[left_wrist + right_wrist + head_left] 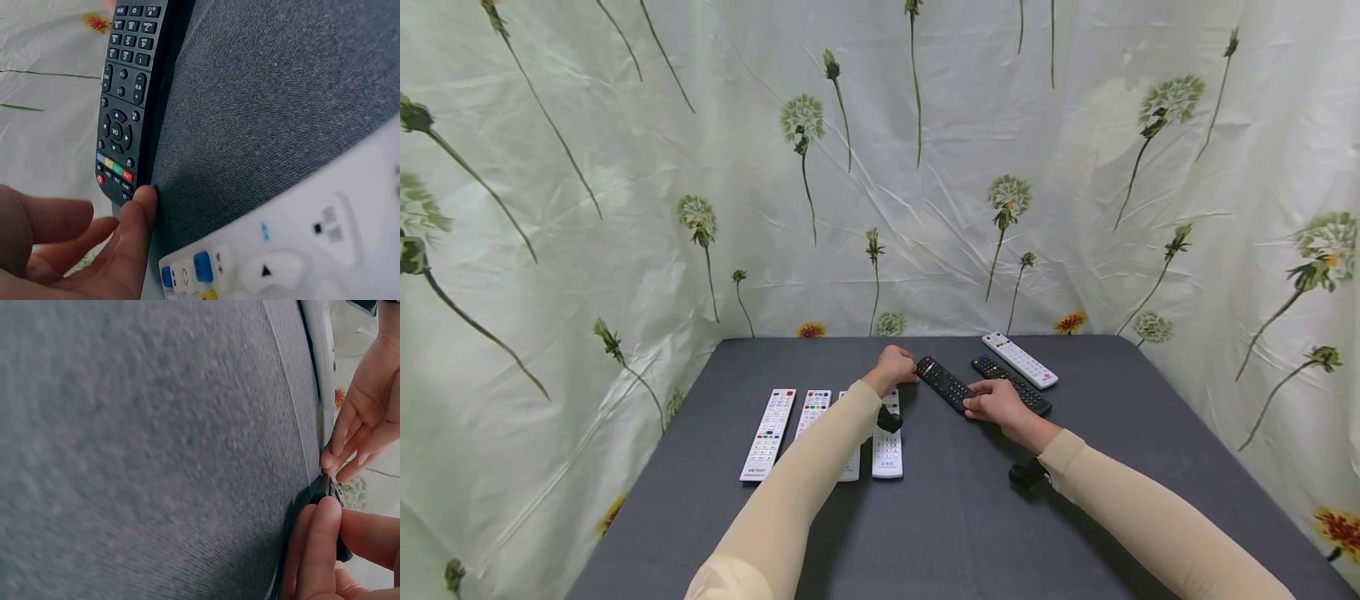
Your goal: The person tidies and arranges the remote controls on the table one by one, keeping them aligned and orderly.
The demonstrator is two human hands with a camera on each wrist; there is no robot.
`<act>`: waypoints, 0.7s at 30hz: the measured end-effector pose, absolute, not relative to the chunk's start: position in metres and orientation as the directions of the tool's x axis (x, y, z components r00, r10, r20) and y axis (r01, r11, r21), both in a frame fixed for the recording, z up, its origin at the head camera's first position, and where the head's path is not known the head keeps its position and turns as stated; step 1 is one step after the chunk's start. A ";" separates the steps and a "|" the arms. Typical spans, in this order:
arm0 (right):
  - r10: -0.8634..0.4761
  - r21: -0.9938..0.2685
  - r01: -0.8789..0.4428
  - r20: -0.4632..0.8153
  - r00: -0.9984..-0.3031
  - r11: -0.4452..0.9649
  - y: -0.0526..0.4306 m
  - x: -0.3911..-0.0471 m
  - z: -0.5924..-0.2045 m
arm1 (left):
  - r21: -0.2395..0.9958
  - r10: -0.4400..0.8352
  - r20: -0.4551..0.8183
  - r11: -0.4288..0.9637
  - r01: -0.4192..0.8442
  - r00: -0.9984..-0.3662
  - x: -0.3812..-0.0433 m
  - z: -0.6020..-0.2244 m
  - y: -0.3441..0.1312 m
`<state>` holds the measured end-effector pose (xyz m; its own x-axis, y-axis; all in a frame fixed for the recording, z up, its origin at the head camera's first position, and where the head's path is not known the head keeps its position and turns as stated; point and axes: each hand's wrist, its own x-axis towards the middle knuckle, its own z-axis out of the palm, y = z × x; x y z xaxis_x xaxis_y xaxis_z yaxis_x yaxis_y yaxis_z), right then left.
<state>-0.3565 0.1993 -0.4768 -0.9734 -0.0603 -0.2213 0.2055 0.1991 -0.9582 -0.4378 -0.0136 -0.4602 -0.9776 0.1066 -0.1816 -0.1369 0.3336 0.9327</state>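
A black remote control (946,385) lies slanted near the back of the dark table. My right hand (1000,404) pinches its lower end between thumb and fingers, as the right wrist view also shows. At the opposite end, beside the red power button, is my left hand (895,367). In the left wrist view one fingertip of the left hand (125,231) meets the corner of the black remote (122,94), while the thumb stands apart. Just below the left hand is a white remote (887,454), partly hidden by the wrist camera.
More white remotes stand in a row to the left, one of them (769,433) outermost and others partly behind the left sleeve. Right of my right hand lie a second black remote (1011,383) and a white remote (1020,360). A flower-patterned curtain (940,208) hangs behind the table (940,533).
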 end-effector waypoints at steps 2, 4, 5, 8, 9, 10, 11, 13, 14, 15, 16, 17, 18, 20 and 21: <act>-0.073 -0.961 0.198 -0.215 -0.974 0.191 0.199 -0.355 -0.477 | 0.936 0.064 -0.181 0.317 -0.152 -0.981 -0.438 -0.461 -0.015; -0.082 -0.964 0.199 -0.216 -0.973 0.177 0.198 -0.353 -0.476 | 0.945 0.029 -0.179 0.284 -0.164 -0.983 -0.438 -0.462 -0.016; -0.089 -0.966 0.201 -0.217 -0.972 0.163 0.197 -0.352 -0.476 | 0.950 0.017 -0.176 0.266 -0.165 -0.984 -0.437 -0.463 -0.017; -0.126 -0.972 0.201 -0.216 -0.968 0.124 0.194 -0.349 -0.474 | 0.963 0.004 -0.159 0.222 -0.154 -0.987 -0.435 -0.463 -0.021; -0.137 -0.973 0.199 -0.214 -0.967 0.113 0.193 -0.348 -0.473 | 0.969 0.008 -0.152 0.198 -0.148 -0.988 -0.435 -0.463 -0.022; -0.146 -0.976 0.194 -0.208 -0.967 0.101 0.193 -0.347 -0.472 | 0.974 0.016 -0.141 0.182 -0.136 -0.990 -0.434 -0.462 -0.023; -0.157 -0.978 0.186 -0.199 -0.967 0.094 0.192 -0.345 -0.471 | 0.978 0.024 -0.129 0.170 -0.123 -0.991 -0.434 -0.462 -0.025; -0.175 -0.981 0.166 -0.181 -0.968 0.097 0.190 -0.342 -0.469 | 0.984 0.043 -0.110 0.142 -0.103 -0.993 -0.433 -0.460 -0.027; -0.178 -0.982 0.159 -0.174 -0.968 0.100 0.190 -0.341 -0.468 | 0.987 0.054 -0.102 0.132 -0.094 -0.993 -0.433 -0.459 -0.029; -0.189 -0.983 0.146 -0.166 -0.968 0.114 0.189 -0.339 -0.468 | 0.989 0.066 -0.097 0.122 -0.088 -0.993 -0.433 -0.458 -0.030; -0.196 -0.982 0.138 -0.161 -0.967 0.127 0.189 -0.337 -0.467 | 0.990 0.078 -0.093 0.113 -0.084 -0.993 -0.433 -0.457 -0.031; -0.199 -0.980 0.133 -0.161 -0.967 0.145 0.189 -0.336 -0.467 | 0.991 0.089 -0.092 0.105 -0.082 -0.992 -0.433 -0.457 -0.032; -0.200 -0.978 0.128 -0.160 -0.967 0.166 0.188 -0.334 -0.467 | 0.992 0.101 -0.091 0.100 -0.081 -0.991 -0.433 -0.456 -0.034; -0.209 -0.971 0.112 -0.157 -0.965 0.210 0.188 -0.331 -0.468 | 0.992 0.123 -0.089 0.099 -0.077 -0.988 -0.432 -0.456 -0.036; -0.213 -0.967 0.101 -0.153 -0.965 0.235 0.187 -0.330 -0.469 | 0.992 0.132 -0.088 0.102 -0.074 -0.987 -0.432 -0.456 -0.037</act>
<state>-0.3296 0.1873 -0.4689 -0.9650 -0.2132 -0.1530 0.1013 0.2352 -0.9667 -0.4323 -0.0375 -0.4560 -0.9873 0.1324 -0.0876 -0.0744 0.1015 0.9920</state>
